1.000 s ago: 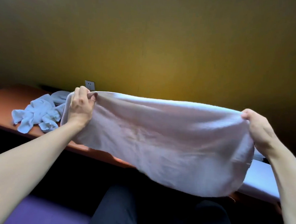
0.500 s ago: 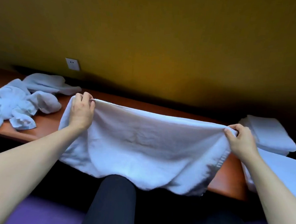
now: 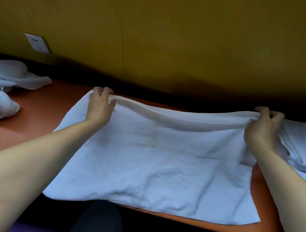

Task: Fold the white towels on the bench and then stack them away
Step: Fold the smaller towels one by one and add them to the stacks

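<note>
A white towel [image 3: 155, 162] lies spread across the reddish-brown bench [image 3: 42, 110], its near edge hanging slightly over the front. My left hand [image 3: 100, 107] pinches the towel's far left corner, and my right hand [image 3: 262, 128] pinches its far right corner; the far edge between them is lifted a little off the bench. Crumpled white towels [image 3: 6, 88] lie in a heap at the far left. More white towel fabric [image 3: 299, 146] lies at the right edge, partly behind my right hand.
A yellow-brown wall [image 3: 170, 37] rises directly behind the bench, with a white socket [image 3: 37, 43] at the left. My dark-trousered knee [image 3: 97, 219] is below the bench's front edge.
Both hands have carried the towel down and away from me, from held up in the air to laid out on the bench. The view has tilted down.
</note>
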A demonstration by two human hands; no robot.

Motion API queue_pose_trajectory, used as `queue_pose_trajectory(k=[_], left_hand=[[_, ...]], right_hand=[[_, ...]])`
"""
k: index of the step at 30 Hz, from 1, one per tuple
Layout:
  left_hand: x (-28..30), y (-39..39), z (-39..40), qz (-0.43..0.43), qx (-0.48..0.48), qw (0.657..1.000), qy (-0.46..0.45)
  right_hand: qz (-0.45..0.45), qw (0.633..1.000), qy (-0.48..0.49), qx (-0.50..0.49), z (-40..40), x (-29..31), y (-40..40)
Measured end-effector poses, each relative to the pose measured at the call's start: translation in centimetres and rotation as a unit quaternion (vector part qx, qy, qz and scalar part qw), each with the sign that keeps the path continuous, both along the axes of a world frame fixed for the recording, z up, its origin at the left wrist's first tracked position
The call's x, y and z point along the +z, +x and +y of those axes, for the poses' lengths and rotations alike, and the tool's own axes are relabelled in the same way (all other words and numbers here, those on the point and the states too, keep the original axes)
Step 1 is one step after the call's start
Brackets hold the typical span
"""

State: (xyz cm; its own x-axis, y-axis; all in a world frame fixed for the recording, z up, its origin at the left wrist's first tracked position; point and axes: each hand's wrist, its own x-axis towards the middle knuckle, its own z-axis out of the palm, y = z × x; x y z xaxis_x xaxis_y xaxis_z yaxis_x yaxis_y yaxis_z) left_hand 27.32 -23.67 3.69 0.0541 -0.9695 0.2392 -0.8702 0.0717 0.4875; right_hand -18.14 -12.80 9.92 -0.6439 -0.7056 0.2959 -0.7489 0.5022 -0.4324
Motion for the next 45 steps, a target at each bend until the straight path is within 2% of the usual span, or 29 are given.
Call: queue_pose_trajectory(k=[3,7,10,12,15,18,21,25,27,29,32,34,36,38,40,42,43,45], left_hand=[[-2.6,0.9,0.3,-0.051,-0.038,0.996,0.068],[-5.9,5.1,2.9,-0.139,-0.003,0.987,0.085],[-7.3,9.4,4.7,-0.152,0.033,0.980,0.125],[-7.4,11.4,5.2,-0.157,0.035,0.981,0.112],[-6.4,12.4,4.5,-0.121,0.141,0.981,0.059],[-4.9,13.8,2.7,-0.032,0.245,0.957,0.153],[-3.8,15.0,1.2,0.039,0.243,0.936,0.252],[-2.2,14.8,0.1,0.087,0.204,0.920,0.324],[-1.6,15.2,-0.4,0.123,0.179,0.930,0.297],[-1.5,16.0,-0.7,0.155,0.156,0.952,0.212],[-2.2,16.3,-1.0,0.115,0.143,0.978,0.098],[-3.4,15.8,-1.0,0.095,0.147,0.981,0.084],[-4.9,14.7,-0.4,0.037,0.132,0.985,0.100],[-6.1,13.0,1.2,-0.058,0.105,0.988,0.095],[-6.8,10.7,3.4,-0.144,0.048,0.987,0.046],[-7.1,7.8,5.7,-0.183,-0.030,0.983,-0.010],[-7.3,6.3,6.4,-0.194,-0.062,0.979,-0.015],[-7.7,3.5,6.9,-0.200,-0.087,0.976,0.026]], right_hand=[[0.046,0.997,0.062,0.016,-0.4,-3.5,1.1],[0.036,0.984,0.109,0.137,1.6,-9.7,7.2],[0.024,0.961,0.154,0.228,2.9,-13.1,13.1],[0.023,0.951,0.161,0.261,3.1,-14.5,15.9],[0.025,0.953,0.166,0.252,3.0,-15.5,17.5],[0.022,0.958,0.150,0.243,3.2,-15.5,17.2],[0.021,0.961,0.148,0.235,3.2,-15.5,17.5],[0.029,0.962,0.143,0.230,3.4,-15.6,17.4],[0.029,0.962,0.143,0.229,3.4,-15.5,17.4],[0.031,0.963,0.143,0.227,3.3,-15.6,17.4],[0.042,0.964,0.145,0.218,3.4,-15.6,17.3],[0.058,0.965,0.154,0.206,3.4,-15.4,17.4],[0.073,0.962,0.167,0.203,3.2,-14.8,17.4],[0.077,0.962,0.153,0.213,2.0,-13.9,16.6],[0.062,0.969,0.097,0.219,0.1,-12.7,15.1],[0.074,0.971,0.048,0.224,-2.1,-11.5,13.3],[0.086,0.968,0.049,0.231,-3.3,-11.0,12.4],[0.112,0.952,0.129,0.254,-5.4,-10.6,10.6]])
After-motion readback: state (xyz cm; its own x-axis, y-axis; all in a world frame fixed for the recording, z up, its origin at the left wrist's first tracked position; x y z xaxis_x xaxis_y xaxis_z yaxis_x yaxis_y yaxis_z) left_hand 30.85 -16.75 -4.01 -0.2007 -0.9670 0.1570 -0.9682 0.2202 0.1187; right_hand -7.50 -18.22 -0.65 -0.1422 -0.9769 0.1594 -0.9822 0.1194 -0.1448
